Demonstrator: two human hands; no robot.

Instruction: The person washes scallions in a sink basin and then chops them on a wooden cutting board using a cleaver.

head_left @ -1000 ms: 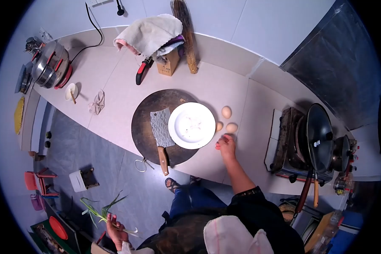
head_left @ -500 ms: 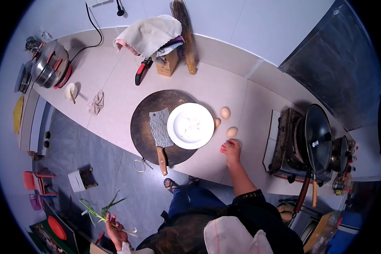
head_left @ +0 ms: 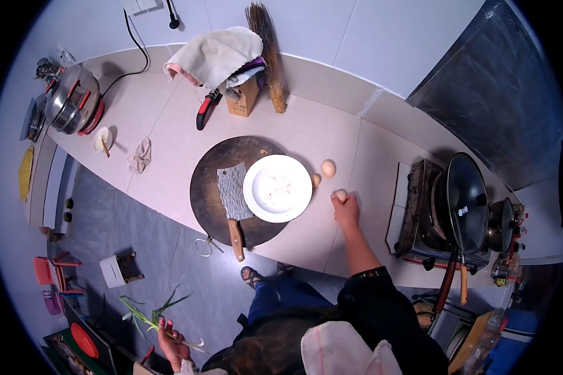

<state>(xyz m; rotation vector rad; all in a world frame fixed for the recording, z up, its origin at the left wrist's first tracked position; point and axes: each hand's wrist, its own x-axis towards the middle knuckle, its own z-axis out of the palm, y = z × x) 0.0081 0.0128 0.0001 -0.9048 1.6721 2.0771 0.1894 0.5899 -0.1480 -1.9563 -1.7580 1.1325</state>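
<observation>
The right hand [head_left: 346, 212] has just filled, curled round an egg [head_left: 341, 194] three o'clock from the bowl [head_left: 278, 159]; the left hand [head_left: 172, 345] clasps scallions [head_left: 153, 321].

Pale wall [head_left: 388, 50], grey floor [head_left: 159, 215]

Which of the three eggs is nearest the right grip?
The egg at the right grip, nearest the front edge of the counter. The other two sit farther back: one egg partly hidden by the white bowl, another fully visible.
</observation>
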